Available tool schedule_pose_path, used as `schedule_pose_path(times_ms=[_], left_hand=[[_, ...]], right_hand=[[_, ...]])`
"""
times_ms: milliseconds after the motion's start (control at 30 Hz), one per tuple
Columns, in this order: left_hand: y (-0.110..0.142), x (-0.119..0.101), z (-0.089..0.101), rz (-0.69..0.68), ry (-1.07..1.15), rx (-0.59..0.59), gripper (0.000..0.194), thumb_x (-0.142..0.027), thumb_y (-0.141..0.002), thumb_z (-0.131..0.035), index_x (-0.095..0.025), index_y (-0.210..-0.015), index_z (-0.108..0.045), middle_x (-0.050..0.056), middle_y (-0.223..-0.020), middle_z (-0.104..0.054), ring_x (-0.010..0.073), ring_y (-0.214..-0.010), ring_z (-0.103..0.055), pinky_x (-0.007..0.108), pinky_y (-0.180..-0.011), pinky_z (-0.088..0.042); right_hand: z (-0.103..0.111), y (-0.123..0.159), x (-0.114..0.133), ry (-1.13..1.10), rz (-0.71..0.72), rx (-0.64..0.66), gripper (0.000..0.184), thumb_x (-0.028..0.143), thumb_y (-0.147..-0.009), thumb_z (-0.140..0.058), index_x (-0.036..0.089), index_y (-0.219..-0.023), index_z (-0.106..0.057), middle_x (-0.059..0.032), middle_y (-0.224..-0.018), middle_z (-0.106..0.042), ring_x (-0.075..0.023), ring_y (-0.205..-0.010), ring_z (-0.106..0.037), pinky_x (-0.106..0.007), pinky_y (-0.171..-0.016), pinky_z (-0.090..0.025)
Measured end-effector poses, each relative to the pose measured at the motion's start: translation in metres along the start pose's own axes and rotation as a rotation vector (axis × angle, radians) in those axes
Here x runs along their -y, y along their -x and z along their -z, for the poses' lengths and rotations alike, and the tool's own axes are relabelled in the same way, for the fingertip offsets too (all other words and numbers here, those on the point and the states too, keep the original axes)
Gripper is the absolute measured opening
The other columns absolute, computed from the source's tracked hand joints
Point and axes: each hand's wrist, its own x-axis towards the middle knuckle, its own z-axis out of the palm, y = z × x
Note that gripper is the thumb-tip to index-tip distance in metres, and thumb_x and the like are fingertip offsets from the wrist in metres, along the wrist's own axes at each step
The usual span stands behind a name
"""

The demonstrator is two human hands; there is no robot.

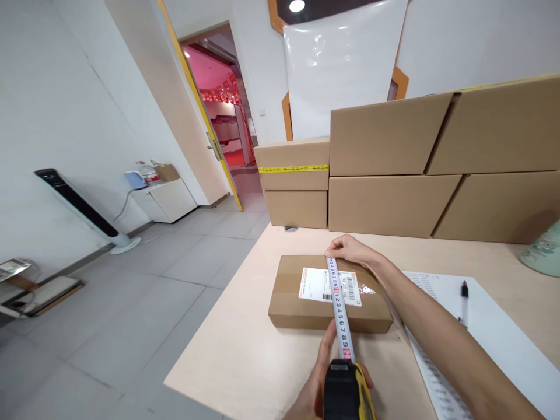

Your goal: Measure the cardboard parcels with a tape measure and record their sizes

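A sealed brown cardboard parcel [289, 291] lies flat on the table, with a white shipping label [312, 284] on top. The pulled-out blade of a tape measure [343, 389] runs across the parcel and over the label, from its far edge to past its near edge. My left hand [314, 385] is wrapped round the black and yellow case, in front of the parcel, its thumb stretched up beside the blade. At the parcel's far edge, my right hand [351, 251] pinches the blade's end. The fingertips there partly hide the end.
Large cardboard boxes [389, 140] are stacked along the table's back. On the right lie printed sheets [485, 326] with a black-capped pen [464, 297]; a green patterned object [545, 251] stands at the far right. The table's left edge [219, 297] drops to a tiled floor.
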Motion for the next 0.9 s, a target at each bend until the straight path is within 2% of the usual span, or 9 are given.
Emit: schedule_pose_path(times_ms=[333,533,733,900], left_hand=[[0.002,-0.008,-0.006,0.015,0.014,0.005,0.114,-0.026,-0.074,-0.071,-0.026,-0.145,0.019,0.006,-0.079,-0.069,0.0157,-0.055,-0.058,0.031,-0.055,-0.046],[0.005,-0.009,-0.002,0.002,-0.011,0.030,0.120,-0.024,-0.071,-0.075,-0.024,-0.144,0.020,0.009,-0.083,-0.069,0.0156,-0.058,-0.059,0.029,-0.055,-0.046],[0.006,-0.008,0.002,-0.004,-0.022,0.002,0.112,-0.027,-0.074,-0.071,-0.026,-0.146,0.014,0.008,-0.082,-0.069,0.0180,-0.061,-0.061,0.032,-0.059,-0.047],[0.009,-0.010,0.004,-0.009,0.013,0.038,0.120,-0.032,-0.069,-0.075,-0.024,-0.145,0.018,0.010,-0.087,-0.068,0.0196,-0.061,-0.062,0.034,-0.061,-0.046]], right_hand=[[-0.001,-0.001,0.000,-0.006,-0.008,-0.004,0.009,0.021,-0.064,-0.073,0.015,-0.061,-0.068,-0.0015,-0.062,-0.068,-0.0132,-0.060,-0.059,-0.023,-0.058,-0.046],[-0.001,-0.002,-0.002,-0.005,-0.007,-0.012,0.009,0.021,-0.063,-0.074,0.015,-0.061,-0.068,-0.0017,-0.061,-0.068,-0.0133,-0.060,-0.059,-0.023,-0.058,-0.046],[0.000,-0.003,-0.004,-0.009,-0.007,-0.007,0.013,0.025,-0.061,-0.076,0.016,-0.061,-0.067,-0.0011,-0.061,-0.068,-0.0131,-0.059,-0.059,-0.024,-0.059,-0.046],[0.000,-0.002,-0.003,-0.008,-0.001,-0.003,0.014,0.026,-0.063,-0.076,0.016,-0.061,-0.067,-0.0010,-0.061,-0.068,-0.0131,-0.060,-0.059,-0.023,-0.058,-0.046]])
